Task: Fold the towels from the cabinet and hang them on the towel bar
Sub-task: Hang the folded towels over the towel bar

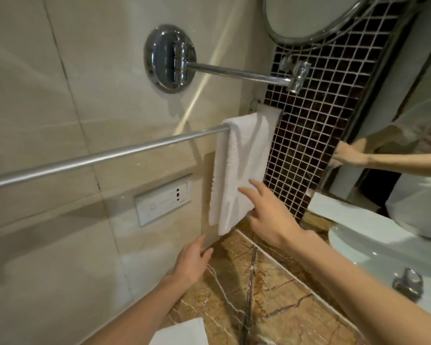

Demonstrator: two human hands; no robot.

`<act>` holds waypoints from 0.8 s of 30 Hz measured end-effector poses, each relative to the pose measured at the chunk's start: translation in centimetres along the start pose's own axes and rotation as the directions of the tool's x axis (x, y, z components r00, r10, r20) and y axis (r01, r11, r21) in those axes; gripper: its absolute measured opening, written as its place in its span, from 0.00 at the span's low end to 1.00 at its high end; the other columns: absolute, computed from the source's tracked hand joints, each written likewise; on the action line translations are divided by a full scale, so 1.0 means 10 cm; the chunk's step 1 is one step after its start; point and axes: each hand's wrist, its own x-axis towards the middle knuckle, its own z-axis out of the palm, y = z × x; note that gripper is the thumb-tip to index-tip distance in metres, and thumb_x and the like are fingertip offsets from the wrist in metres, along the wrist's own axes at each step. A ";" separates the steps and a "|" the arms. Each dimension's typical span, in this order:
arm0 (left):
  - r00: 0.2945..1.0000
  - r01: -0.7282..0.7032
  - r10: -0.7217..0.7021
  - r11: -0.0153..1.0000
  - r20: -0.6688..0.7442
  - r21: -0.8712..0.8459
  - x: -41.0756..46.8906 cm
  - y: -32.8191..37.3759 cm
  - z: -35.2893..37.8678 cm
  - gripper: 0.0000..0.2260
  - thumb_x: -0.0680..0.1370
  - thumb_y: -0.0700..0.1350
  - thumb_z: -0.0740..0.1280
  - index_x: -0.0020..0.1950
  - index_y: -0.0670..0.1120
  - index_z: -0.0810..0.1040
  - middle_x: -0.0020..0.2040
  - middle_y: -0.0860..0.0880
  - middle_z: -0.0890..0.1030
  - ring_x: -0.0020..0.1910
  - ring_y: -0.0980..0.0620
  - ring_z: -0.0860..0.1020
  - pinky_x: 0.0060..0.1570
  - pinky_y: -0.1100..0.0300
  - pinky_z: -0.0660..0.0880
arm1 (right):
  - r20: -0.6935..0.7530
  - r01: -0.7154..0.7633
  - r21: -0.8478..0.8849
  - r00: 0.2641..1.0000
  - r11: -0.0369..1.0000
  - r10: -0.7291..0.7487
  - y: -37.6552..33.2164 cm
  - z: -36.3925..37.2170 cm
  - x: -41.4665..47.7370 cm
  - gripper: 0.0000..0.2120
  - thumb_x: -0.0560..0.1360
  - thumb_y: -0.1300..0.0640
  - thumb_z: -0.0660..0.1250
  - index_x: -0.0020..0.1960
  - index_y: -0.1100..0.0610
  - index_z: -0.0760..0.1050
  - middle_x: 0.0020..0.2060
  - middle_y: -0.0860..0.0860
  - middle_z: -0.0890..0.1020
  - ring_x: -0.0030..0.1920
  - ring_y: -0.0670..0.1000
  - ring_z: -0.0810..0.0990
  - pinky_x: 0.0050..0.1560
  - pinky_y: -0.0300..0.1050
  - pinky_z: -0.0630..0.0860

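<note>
Several fixtures are crowding the wall around the bar [97,158]. A chrome mount [169,58] is sitting above it, sending a swing arm out toward the round mirror [309,18], and a white socket plate [163,199] is sitting just under it. A dark mosaic strip [321,120] is running down beside the bar's right end. Below, the marble counter [271,295] is carrying a sink [371,245] with its tap [407,282], and a second white cloth [182,332] is lying at the near edge. Nothing is standing between your hands and the hanging cloth.

The towel [241,168] is hanging over the bar's far right end, close to the mosaic. It is folded into a narrow strip, with its long axis running down the wall from the bar and leaning a little left at the bottom in this view. Its lower edge is hanging clear above the counter.

Your right hand [266,217] is lying with spread, straight fingers against the towel's lower right part, not clenching it. Whether the thumb is tucking behind the edge, I cannot tell. Your left hand [190,260] is hovering just below the towel near the wall, fingers relaxed and grasping nothing.
</note>
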 end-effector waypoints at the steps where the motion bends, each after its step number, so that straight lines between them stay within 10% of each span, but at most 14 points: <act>1: 1.000 0.011 -0.011 1.000 0.005 0.022 -0.10 -0.01 -0.04 0.22 0.79 0.46 0.63 0.73 0.47 0.65 0.64 0.47 0.77 0.60 0.52 0.77 0.61 0.59 0.72 | 0.078 -0.010 -0.009 0.997 1.000 0.011 0.01 0.10 -0.13 0.31 0.73 0.62 0.61 0.75 0.49 0.60 0.77 0.54 0.57 0.73 0.57 0.64 0.69 0.52 0.69; 24: 0.985 0.165 -0.169 0.983 0.045 0.080 -3.08 -0.48 -0.19 0.17 0.81 0.48 0.60 0.68 0.46 0.71 0.67 0.47 0.73 0.66 0.49 0.70 0.64 0.58 0.65 | 0.508 -0.206 0.107 0.852 0.973 0.124 -0.90 1.32 -2.65 0.27 0.75 0.61 0.60 0.74 0.57 0.63 0.71 0.58 0.69 0.69 0.58 0.68 0.66 0.49 0.66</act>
